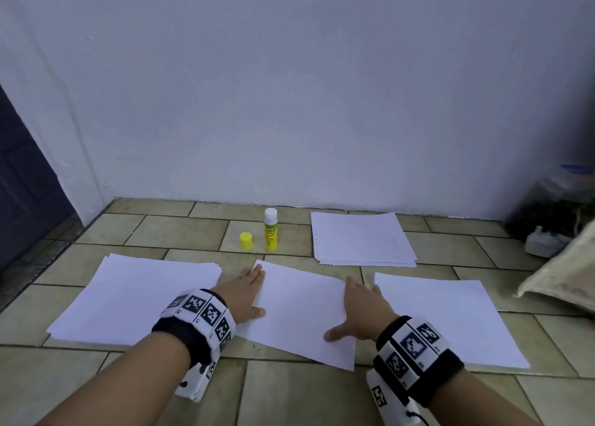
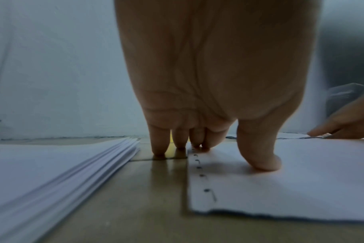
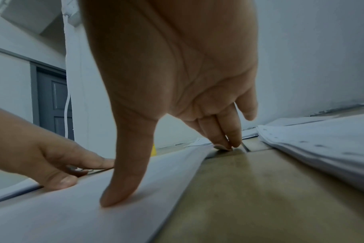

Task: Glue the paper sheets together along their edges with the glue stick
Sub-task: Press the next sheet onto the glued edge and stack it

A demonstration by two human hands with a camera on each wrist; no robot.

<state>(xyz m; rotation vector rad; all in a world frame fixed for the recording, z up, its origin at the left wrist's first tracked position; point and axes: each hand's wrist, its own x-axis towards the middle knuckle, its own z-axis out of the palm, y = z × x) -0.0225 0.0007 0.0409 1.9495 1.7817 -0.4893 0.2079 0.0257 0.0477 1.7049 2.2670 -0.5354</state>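
A white paper sheet [image 1: 299, 309] lies slightly skewed on the tiled floor in the middle. My left hand [image 1: 246, 292] rests flat along its left edge, thumb [image 2: 260, 154] pressing on the paper and fingertips [image 2: 160, 148] on the floor beside the punched edge. My right hand [image 1: 357, 313] lies flat at the right edge, thumb [image 3: 123, 189] on the sheet, fingers [image 3: 226, 141] straight at the far corner. A yellow glue stick [image 1: 270, 229] stands uncapped behind the sheet, its yellow cap [image 1: 246, 241] beside it on the left.
Paper stacks lie on the floor at the left [image 1: 135, 297], right [image 1: 450, 319] and back right [image 1: 360, 239]. A white wall [image 1: 289, 103] rises behind, a dark door [image 1: 19, 174] at left. Dark clutter [image 1: 553, 219] and a cloth bag [image 1: 566, 274] sit at the right.
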